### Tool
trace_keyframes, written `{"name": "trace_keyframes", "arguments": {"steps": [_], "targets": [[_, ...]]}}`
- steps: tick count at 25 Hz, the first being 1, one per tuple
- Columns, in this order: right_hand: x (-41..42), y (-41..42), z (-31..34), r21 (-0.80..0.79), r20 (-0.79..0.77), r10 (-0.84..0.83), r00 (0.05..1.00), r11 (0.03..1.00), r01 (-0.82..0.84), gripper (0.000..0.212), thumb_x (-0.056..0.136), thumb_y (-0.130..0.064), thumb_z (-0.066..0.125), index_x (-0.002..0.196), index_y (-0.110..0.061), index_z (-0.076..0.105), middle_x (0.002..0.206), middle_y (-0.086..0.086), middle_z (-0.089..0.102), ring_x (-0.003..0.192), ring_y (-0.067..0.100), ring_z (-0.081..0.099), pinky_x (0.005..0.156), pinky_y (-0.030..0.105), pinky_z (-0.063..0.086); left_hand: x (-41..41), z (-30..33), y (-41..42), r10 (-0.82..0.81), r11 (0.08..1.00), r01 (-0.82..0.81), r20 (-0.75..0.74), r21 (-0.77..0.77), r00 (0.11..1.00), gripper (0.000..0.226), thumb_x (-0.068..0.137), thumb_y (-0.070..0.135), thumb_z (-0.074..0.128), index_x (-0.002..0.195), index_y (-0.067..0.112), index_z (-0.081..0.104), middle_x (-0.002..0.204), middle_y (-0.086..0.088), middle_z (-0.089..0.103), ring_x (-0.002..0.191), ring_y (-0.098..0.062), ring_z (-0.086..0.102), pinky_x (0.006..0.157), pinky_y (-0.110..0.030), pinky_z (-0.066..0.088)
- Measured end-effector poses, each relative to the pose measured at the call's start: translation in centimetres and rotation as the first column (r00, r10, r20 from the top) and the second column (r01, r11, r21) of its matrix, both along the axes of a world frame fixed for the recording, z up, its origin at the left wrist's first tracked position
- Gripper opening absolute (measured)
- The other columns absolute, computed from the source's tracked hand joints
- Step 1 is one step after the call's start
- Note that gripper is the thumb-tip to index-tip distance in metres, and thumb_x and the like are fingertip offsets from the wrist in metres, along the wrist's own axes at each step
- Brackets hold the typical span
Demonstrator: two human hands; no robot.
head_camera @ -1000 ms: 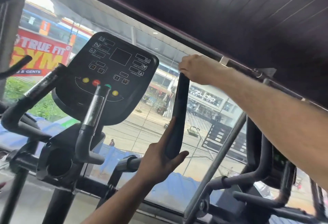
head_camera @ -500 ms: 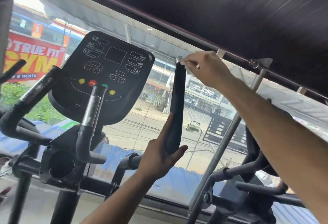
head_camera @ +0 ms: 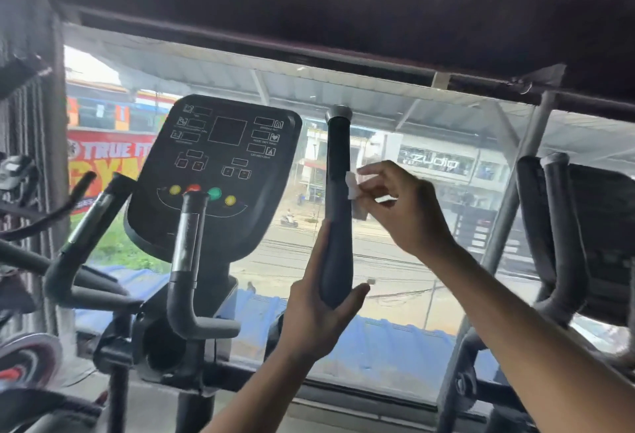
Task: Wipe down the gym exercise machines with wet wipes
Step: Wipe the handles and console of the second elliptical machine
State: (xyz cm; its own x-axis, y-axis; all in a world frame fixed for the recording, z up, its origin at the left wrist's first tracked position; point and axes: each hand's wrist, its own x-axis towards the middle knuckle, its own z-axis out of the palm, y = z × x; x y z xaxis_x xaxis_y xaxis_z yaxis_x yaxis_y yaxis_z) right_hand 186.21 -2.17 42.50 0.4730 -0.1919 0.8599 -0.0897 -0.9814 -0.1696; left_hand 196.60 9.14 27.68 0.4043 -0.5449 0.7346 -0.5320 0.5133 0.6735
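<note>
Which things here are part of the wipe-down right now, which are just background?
In use:
- wet wipe, pinched in the right hand against the upright handle
- upright handle, lower end gripped by the left hand

Background:
- console with coloured buttons
- inner handlebar
- neighbouring machine
- window

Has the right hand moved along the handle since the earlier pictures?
Yes. The right hand, pinching the wipe, has moved down the handle: earlier it was at the handle's top cap, now it is clearly below it.
</note>
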Motion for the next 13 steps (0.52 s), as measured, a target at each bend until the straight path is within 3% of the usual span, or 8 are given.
{"name": "trace_keyframes", "arguments": {"steps": [3, 6, 9, 13], "targets": [[0.7, -2.2, 2.7, -0.022, 0.115, 0.001, 0.993, 1.0, 0.002, 0.014, 0.089, -0.012, 0.075, 0.103, -0.009, 0.078, 0.093, -0.001, 0.076, 0.088, 0.006, 0.072, 0.076, 0.021, 0.059, -0.2, 0.0, -0.5, 0.023, 1.0, -0.023, -0.036, 0.003, 0.999, 0.094, 0.089, 0.035, 0.077, 0.161, 0.052, 0.019, 0.159, 0.038, 0.033, 0.139, -0.026, 0.055, 0.1, -0.055, 0.056], [3.5, -2.8, 2.8, -0.086, 0.128, 0.035, 0.991, 0.996, -0.024, 0.014, 0.089, -0.003, 0.069, 0.101, -0.005, 0.076, 0.094, 0.004, 0.071, 0.087, 0.015, 0.071, 0.076, 0.028, 0.06, -0.2, -0.3, -0.6, 0.055, 0.998, -0.053, -0.066, 0.031, 0.996, 0.095, 0.088, 0.037, 0.078, 0.159, 0.058, 0.019, 0.163, 0.016, 0.041, 0.131, -0.054, 0.052, 0.09, -0.069, 0.055], [3.8, -2.3, 0.0, -0.086, 0.21, 0.072, 0.975, 0.995, -0.055, 0.013, 0.09, 0.001, 0.07, 0.101, -0.005, 0.075, 0.092, 0.003, 0.067, 0.082, 0.015, 0.068, 0.068, 0.022, 0.058, -0.4, -0.1, -0.5, 0.073, 0.995, -0.066, -0.104, 0.074, 0.992, 0.095, 0.083, 0.044, 0.078, 0.155, 0.064, 0.02, 0.146, -0.027, 0.055, 0.127, -0.059, 0.052, 0.093, -0.069, 0.054], [1.2, -0.4, -4.1, 0.0, 0.201, 0.17, 0.965, 0.985, -0.174, 0.017, 0.089, -0.001, 0.074, 0.105, -0.004, 0.078, 0.091, 0.002, 0.068, 0.084, 0.006, 0.069, 0.068, 0.02, 0.059, -0.8, -0.7, -0.8, 0.111, 0.993, -0.108, -0.087, 0.039, 0.99, 0.095, 0.082, 0.044, 0.079, 0.154, 0.065, 0.021, 0.136, -0.026, 0.063, 0.116, -0.044, 0.066, 0.095, -0.059, 0.057]]}}
